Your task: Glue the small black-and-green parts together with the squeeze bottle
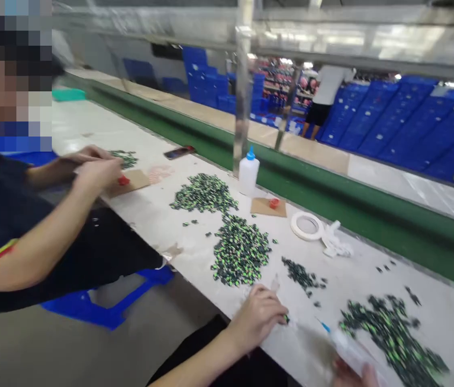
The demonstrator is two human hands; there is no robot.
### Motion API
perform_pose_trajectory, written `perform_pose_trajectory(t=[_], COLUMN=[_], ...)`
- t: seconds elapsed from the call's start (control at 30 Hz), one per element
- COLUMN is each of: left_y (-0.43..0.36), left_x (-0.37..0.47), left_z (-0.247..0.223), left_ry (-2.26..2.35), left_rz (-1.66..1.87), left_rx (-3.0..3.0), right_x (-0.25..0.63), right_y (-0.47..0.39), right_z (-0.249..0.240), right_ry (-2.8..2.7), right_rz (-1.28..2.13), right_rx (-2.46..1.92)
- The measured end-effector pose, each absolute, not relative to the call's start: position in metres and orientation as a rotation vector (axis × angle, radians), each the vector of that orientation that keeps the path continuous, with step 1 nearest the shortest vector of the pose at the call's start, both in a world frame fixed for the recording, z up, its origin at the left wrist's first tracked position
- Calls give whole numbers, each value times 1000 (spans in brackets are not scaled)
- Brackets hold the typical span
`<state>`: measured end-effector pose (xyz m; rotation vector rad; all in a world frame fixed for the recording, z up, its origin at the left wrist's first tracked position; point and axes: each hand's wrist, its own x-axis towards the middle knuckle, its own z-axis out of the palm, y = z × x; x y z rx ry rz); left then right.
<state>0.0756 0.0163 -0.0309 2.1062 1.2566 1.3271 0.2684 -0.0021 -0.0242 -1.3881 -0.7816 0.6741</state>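
Your left hand (258, 316) pinches a small dark part (286, 319) at its fingertips; your right hand (346, 375) grips a needle-tipped bottle (351, 348). A stray squeeze could drip onto the pile (396, 336) beyond those right fingers.

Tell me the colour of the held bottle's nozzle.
Blue: the nozzle shows best in the head view.

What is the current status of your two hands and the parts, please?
Left hand holding a small dark piece. Right hand gripping a bottle, blue tip apart from the piece. Possibly in the way: heap of parts beside the bottle.
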Motion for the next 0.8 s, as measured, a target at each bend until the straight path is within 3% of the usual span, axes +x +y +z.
perform_pose_trajectory(t=[0.17,0.8], left_y=[11,9], left_x=[68,65], left_z=[-23,-18], left_ry=[1205,1276], left_rz=[1361,1290], left_rx=[2081,2081], right_x=[257,236], right_y=[-16,-22], right_z=[-12,9], right_ry=[-633,-882], right_rz=[654,671], right_rx=[-1341,-1656])
